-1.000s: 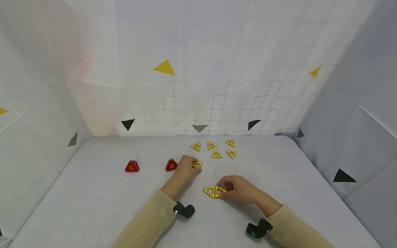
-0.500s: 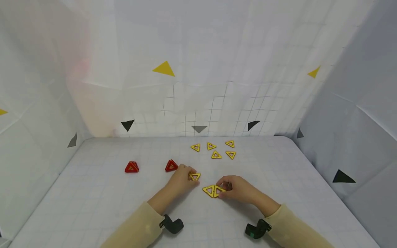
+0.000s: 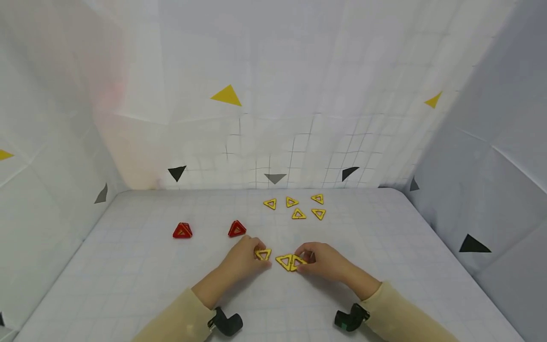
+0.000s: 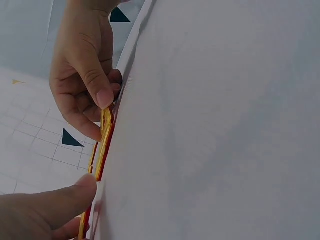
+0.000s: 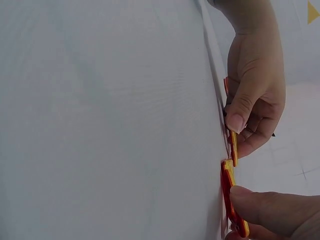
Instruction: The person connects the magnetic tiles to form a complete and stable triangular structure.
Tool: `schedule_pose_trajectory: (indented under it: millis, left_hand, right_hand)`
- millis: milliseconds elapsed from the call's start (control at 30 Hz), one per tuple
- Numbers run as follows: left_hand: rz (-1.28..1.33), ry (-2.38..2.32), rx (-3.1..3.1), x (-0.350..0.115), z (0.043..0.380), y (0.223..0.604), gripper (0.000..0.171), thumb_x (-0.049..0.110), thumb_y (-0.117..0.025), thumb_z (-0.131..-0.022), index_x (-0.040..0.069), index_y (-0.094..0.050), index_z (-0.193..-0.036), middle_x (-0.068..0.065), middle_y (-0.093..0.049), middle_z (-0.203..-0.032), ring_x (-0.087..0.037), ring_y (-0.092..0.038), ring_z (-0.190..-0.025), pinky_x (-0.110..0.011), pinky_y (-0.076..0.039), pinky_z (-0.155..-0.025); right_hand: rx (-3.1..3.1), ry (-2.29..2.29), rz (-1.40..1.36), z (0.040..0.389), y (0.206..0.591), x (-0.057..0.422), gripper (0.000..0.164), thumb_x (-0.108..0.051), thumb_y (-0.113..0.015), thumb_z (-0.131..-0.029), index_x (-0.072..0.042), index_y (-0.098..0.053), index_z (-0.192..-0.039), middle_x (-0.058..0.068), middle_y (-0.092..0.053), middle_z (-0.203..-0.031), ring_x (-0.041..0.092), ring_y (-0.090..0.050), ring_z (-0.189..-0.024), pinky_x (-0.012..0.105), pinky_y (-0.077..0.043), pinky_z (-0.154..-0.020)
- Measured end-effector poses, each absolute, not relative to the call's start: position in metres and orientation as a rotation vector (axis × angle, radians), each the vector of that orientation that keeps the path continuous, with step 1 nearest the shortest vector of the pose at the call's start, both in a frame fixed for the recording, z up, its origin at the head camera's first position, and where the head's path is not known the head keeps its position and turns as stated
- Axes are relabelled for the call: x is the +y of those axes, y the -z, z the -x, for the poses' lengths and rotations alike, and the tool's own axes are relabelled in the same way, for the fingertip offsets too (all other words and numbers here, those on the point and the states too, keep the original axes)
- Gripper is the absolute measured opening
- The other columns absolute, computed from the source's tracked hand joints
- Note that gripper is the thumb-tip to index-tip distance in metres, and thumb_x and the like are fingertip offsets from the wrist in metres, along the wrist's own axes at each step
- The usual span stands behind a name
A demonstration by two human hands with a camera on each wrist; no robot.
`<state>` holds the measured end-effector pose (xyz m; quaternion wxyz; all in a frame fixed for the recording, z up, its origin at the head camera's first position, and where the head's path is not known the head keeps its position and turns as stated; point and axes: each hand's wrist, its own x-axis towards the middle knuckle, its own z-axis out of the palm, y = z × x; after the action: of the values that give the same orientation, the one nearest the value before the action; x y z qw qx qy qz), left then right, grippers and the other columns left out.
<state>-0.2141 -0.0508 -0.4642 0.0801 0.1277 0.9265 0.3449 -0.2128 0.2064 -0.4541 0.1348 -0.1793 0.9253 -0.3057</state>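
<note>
In the head view my left hand (image 3: 244,259) pinches a single yellow triangular magnetic tile (image 3: 268,251) with a hollow centre. To its right, my right hand (image 3: 322,261) grips the right end of two joined yellow triangle tiles (image 3: 282,259), which lie edge to edge as a diamond. A small gap separates the single tile from the pair. Both wrist views catch the tiles edge-on, yellow with red: the pair (image 4: 106,142) under the right thumb in the left wrist view, the single tile (image 5: 234,150) under the left thumb in the right wrist view.
Two small red pyramids (image 3: 182,231) (image 3: 237,229) stand on the left half of the white table (image 3: 128,285). Several loose yellow triangle tiles (image 3: 298,214) lie flat towards the back. White cloth walls with black and yellow triangle marks enclose the table.
My left hand has drawn the single yellow tile towards me and slightly left, level with the pair. The right hand has shifted the joined pair a little to the left.
</note>
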Motion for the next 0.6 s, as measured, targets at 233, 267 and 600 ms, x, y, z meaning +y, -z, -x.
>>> schedule_pose_trajectory:
  millis: [233,267,600]
  left_hand:
    - [-0.361,-0.998,2.811,-0.055,0.210,0.464,0.042,0.032,-0.090,-0.075,0.012,-0.070,-0.106,0.004,-0.056,-0.090,-0.013,-0.053,-0.081,-0.034,-0.049,-0.078]
    - [-0.364,-1.000,2.815,-0.056,0.209,0.464,0.041,0.031,-0.090,-0.074,0.012,-0.071,-0.105,0.004,-0.056,-0.089,-0.013,-0.053,-0.080,-0.034,-0.049,-0.076]
    - [-0.470,-0.995,2.800,-0.062,0.206,0.466,0.029,0.027,-0.087,-0.079,0.013,-0.074,-0.101,0.007,-0.056,-0.081,-0.011,-0.051,-0.075,-0.028,-0.045,-0.069]
  right_hand:
    - [2.698,0.862,0.513,0.213,0.456,0.200,0.028,-0.029,-0.081,-0.086,-0.020,-0.069,-0.109,-0.007,-0.059,-0.085,0.012,-0.054,-0.076,0.030,-0.046,-0.067]
    - [2.703,0.860,0.515,0.213,0.456,0.199,0.028,-0.029,-0.081,-0.086,-0.020,-0.069,-0.109,-0.008,-0.059,-0.085,0.012,-0.054,-0.076,0.030,-0.046,-0.067]
    - [2.721,0.852,0.524,0.211,0.457,0.194,0.031,-0.030,-0.080,-0.086,-0.019,-0.068,-0.112,-0.008,-0.059,-0.084,0.011,-0.055,-0.074,0.030,-0.046,-0.066]
